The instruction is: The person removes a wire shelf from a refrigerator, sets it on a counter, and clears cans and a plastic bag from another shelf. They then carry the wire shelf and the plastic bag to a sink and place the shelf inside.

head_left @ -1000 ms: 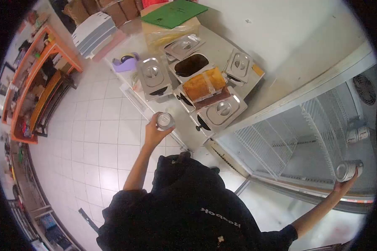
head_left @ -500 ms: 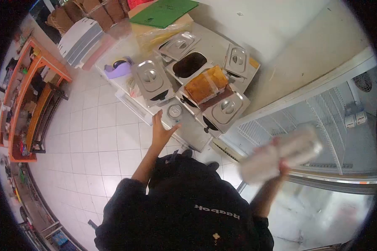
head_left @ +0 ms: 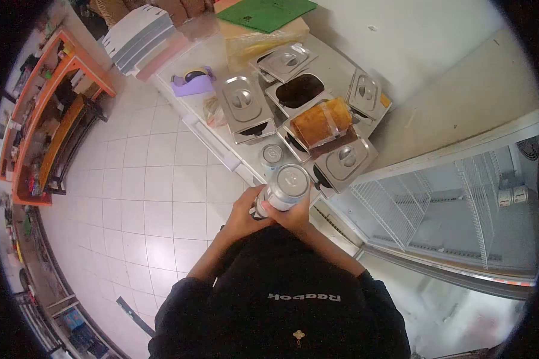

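Note:
In front of my chest I hold a silver drink can [head_left: 289, 184] upright, its lid facing up. My right hand [head_left: 293, 216] wraps round its near side. My left hand [head_left: 244, 216] closes on the left and lower side, where another can-like part shows between the hands; how far it extends below is hidden. Just beyond the hands, a second drink can [head_left: 272, 157] stands on the counter's front edge. Behind it sit steel food pans with lids [head_left: 243, 103] and a wrapped orange-brown block [head_left: 321, 122].
An open fridge with wire shelves [head_left: 395, 209] stands at the right, with small cans [head_left: 512, 196] inside. On the counter [head_left: 335, 60] are a purple tape dispenser [head_left: 193, 85] and a box under a green sheet [head_left: 266, 13]. An orange shelf unit [head_left: 33, 119] stands at the left.
My right hand has brought the silver cans from the fridge side to my chest. My left hand, open near the counter can before, has come back and closed on them.

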A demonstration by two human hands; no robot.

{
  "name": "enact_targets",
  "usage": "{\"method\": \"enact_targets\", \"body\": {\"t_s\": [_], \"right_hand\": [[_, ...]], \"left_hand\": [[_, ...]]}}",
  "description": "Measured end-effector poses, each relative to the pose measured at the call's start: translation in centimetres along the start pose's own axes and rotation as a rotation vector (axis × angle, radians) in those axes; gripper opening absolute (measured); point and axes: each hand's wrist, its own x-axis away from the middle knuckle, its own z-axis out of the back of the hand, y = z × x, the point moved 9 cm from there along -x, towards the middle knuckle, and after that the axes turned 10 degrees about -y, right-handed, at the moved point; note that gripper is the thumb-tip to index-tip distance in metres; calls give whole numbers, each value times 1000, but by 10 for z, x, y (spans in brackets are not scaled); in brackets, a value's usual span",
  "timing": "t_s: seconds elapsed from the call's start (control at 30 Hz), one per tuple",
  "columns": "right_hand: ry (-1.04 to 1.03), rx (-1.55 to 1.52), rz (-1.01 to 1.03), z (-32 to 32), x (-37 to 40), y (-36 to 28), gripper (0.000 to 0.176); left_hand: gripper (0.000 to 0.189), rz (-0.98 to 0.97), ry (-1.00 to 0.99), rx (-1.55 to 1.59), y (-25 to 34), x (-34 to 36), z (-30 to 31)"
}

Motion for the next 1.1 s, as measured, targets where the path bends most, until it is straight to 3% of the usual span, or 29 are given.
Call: {"method": "enact_targets", "body": {"t_s": [0.03, 0.13, 0.23, 0.3, 0.33, 0.47, 0.57, 0.6, 0.8, 0.97, 1.1], "right_hand": [[-7, -106, -26, -1, 2, 13, 80], [-67, 79, 44, 8, 7, 14, 79], [-5, 479, 107, 20, 24, 9, 81], [-48, 451, 119, 24, 34, 23, 75], [-71, 438, 127, 24, 38, 32, 73], [-97, 452, 29, 17, 39, 72, 73], [3, 483, -196, 25, 34, 100, 73], [-41, 454, -380, 25, 33, 120, 72], [62, 553, -263, 33, 22, 117, 72], [-14, 486, -248, 32, 25, 120, 62], [-84, 538, -226, 34, 28, 112, 48]], "left_hand": [[68, 16, 9, -5, 0, 0, 3], [66, 52, 94, 59, -22, 3, 15], [64, -2, 251, -6, -24, -3, 33], [61, 2, 368, -6, -25, -16, 40], [61, -115, 437, -10, -15, -28, 42], [67, -184, 534, -195, 3, -65, 41], [69, -199, 514, -340, 1, -78, 30], [70, -200, 504, -307, 1, -80, 29], [81, -240, 470, -167, -20, -94, 20], [87, -191, 428, 53, -51, -103, 12], [92, -220, 478, 48, -65, -105, 11]]}}
